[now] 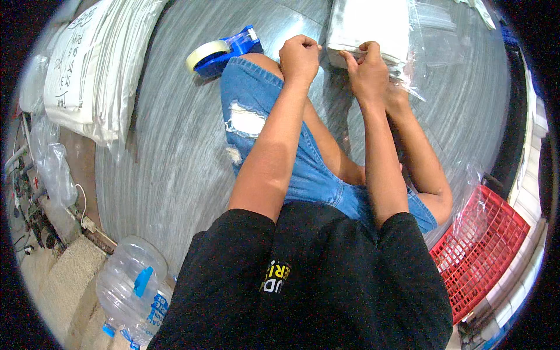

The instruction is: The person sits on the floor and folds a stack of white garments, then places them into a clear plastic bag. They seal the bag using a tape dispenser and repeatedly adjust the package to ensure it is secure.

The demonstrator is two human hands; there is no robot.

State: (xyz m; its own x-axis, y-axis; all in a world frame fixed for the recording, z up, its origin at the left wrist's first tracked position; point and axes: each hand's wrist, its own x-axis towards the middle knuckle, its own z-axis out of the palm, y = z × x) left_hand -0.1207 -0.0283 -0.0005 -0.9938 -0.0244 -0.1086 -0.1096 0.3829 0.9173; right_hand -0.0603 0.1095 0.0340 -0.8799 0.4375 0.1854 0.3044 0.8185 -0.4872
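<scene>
I sit on a grey floor in torn denim shorts. My left hand (300, 57) is a closed fist at the near left corner of a folded white stack (368, 26) that lies in clear plastic wrap (431, 41); whether it pinches the wrap is hidden. On the stack's near edge, my right hand (366, 71) has its fingers curled on the plastic and the white bundle. A blue tape dispenser (224, 49) with a pale tape roll lies just left of my left hand, beside my knee.
A tall pile of white sacks (96, 64) with handwriting stands at the far left. A red plastic basket (484, 254) sits at my right hip. A large clear water bottle (131, 286) lies at lower left. More clear bags (52, 169) and cables lie along the left wall.
</scene>
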